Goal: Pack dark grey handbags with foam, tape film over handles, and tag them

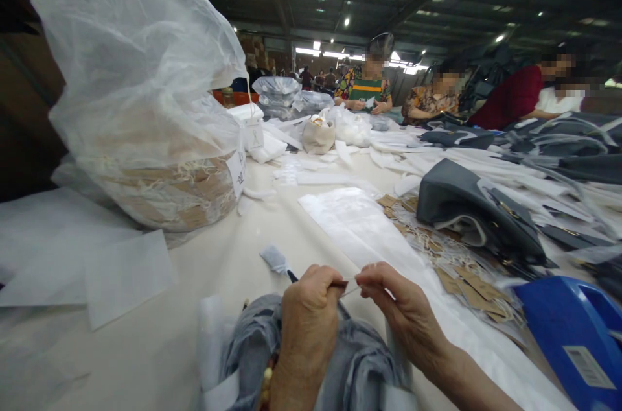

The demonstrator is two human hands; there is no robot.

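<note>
My left hand is closed in a pinch on a small brown tag, most of it hidden by the fingers. A thin white string runs from there to my right hand, whose thumb and fingertips pinch it. Both hands are over a grey bag on the table, with white wrapping along its sides. Just beyond my left hand lies a small pale-blue wrapped piece on a dark strap.
Brown tags with strings lie on the right, by a blue plastic container and a dark grey bag. White sheeting crosses the table. A large plastic sack stands left, near white sheets. Several people sit across.
</note>
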